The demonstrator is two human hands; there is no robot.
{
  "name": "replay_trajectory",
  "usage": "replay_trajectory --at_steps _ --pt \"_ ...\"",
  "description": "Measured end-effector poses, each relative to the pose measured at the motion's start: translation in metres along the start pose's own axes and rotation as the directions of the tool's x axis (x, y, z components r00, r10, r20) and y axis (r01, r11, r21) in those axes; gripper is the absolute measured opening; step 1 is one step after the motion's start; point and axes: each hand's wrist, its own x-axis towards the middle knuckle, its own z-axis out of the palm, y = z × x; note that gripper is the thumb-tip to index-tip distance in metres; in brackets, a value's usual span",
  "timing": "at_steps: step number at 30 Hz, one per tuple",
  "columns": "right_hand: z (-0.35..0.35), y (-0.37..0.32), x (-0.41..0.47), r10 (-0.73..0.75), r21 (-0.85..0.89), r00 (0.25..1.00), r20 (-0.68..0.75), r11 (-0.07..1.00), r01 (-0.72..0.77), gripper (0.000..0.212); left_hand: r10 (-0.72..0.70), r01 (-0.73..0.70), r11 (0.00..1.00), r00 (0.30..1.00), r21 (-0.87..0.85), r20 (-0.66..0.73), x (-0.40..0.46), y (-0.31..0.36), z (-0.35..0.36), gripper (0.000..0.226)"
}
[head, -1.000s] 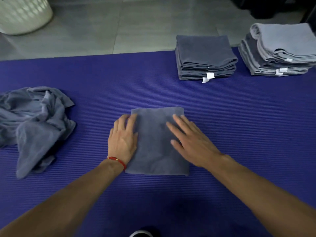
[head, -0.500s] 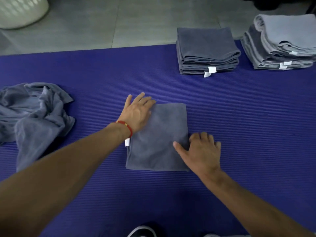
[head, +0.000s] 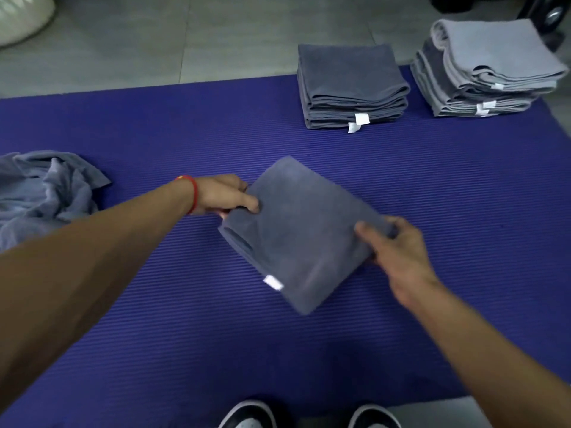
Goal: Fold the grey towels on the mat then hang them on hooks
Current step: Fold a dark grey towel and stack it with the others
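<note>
Standing at the near edge of the purple mat (head: 432, 196), shoes (head: 250, 417) just showing. Holding the folded towel (head: 306, 233) up over the middle, turned cornerwise. Left hand (head: 225, 194) pinching its left corner, right hand (head: 398, 245) pinching its right edge. Farther off and to the right: dark stack (head: 349, 78), then lighter stack (head: 485, 66), nearer the right hand. Loose towels (head: 46, 193) waiting at left.

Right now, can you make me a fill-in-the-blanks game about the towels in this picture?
1. The mat under the towels is ____.
2. The folded towel is held by ____ hands.
3. The band on the left hand wrist is ____.
4. The unfolded towels lie on the ____ side of the mat.

Missing words: purple; two; red; left
</note>
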Motion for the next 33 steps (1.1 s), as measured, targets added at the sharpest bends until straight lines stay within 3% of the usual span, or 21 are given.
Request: replay_trajectory --at_steps 1,3,5,8,10,13,16,19,22,25,28,31,33 --pt "-0.010 -0.008 0.012 0.015 0.084 1.000 -0.021 0.996 -0.013 0.040 0.025 -0.013 0.974 0.998 -0.225 0.050 -0.006 -0.006 0.011 0.030" --pt "-0.025 -0.014 0.034 0.095 0.095 0.994 0.047 0.990 -0.100 0.043 0.029 -0.020 0.905 0.999 -0.426 0.014 -0.010 -0.024 0.043 0.043" --pt "-0.025 -0.001 0.043 0.183 -0.142 0.976 0.116 0.976 -0.166 0.042 -0.025 -0.023 0.923 0.993 -0.384 -0.118 -0.014 -0.033 0.080 0.039" --pt "-0.019 0.026 0.033 0.085 -0.589 0.993 0.088 0.808 -0.017 0.041 -0.031 -0.056 0.958 0.955 -0.283 -0.296 -0.023 -0.039 0.106 0.026" --pt "-0.016 0.034 0.017 0.036 -0.667 0.998 0.043 0.745 0.002 0.045 -0.010 -0.069 0.962 0.959 -0.265 -0.284 -0.030 -0.037 0.106 0.029" --pt "-0.015 0.038 -0.004 0.068 -0.554 0.992 0.103 0.832 0.000 0.039 -0.016 -0.070 0.938 0.970 -0.339 -0.244 -0.038 -0.031 0.101 0.025" --pt "-0.022 0.017 -0.017 0.182 -0.198 0.966 0.185 0.969 -0.145 0.029 -0.040 -0.072 0.845 0.979 -0.531 -0.198 -0.046 -0.015 0.094 0.026" --pt "-0.039 -0.015 -0.019 0.333 0.153 0.868 0.369 0.899 -0.410 0.026 -0.062 -0.043 0.739 0.989 -0.672 -0.132 -0.055 0.011 0.082 0.023" --pt "-0.055 -0.049 -0.001 0.352 0.322 0.855 0.382 0.816 -0.480 0.029 -0.073 -0.038 0.655 0.991 -0.754 -0.114 -0.054 0.047 0.064 0.020" --pt "-0.058 -0.097 0.031 0.307 0.379 0.905 0.296 0.832 -0.406 0.010 -0.039 -0.066 0.623 0.993 -0.780 -0.116 -0.046 0.096 0.037 0.015" --pt "-0.054 -0.151 0.067 0.154 0.363 0.952 0.264 0.899 -0.246 0.007 0.030 -0.198 0.623 0.973 -0.756 -0.231 -0.033 0.145 0.005 0.008" --pt "-0.046 -0.201 0.108 -0.015 0.340 0.978 0.209 0.939 -0.059 0.011 0.103 -0.395 0.600 0.900 -0.695 -0.423 -0.010 0.183 -0.025 0.004" --pt "-0.038 -0.223 0.142 -0.093 0.346 0.985 0.143 0.937 0.038 0.022 0.146 -0.501 0.572 0.841 -0.650 -0.521 0.013 0.200 -0.040 0.015"
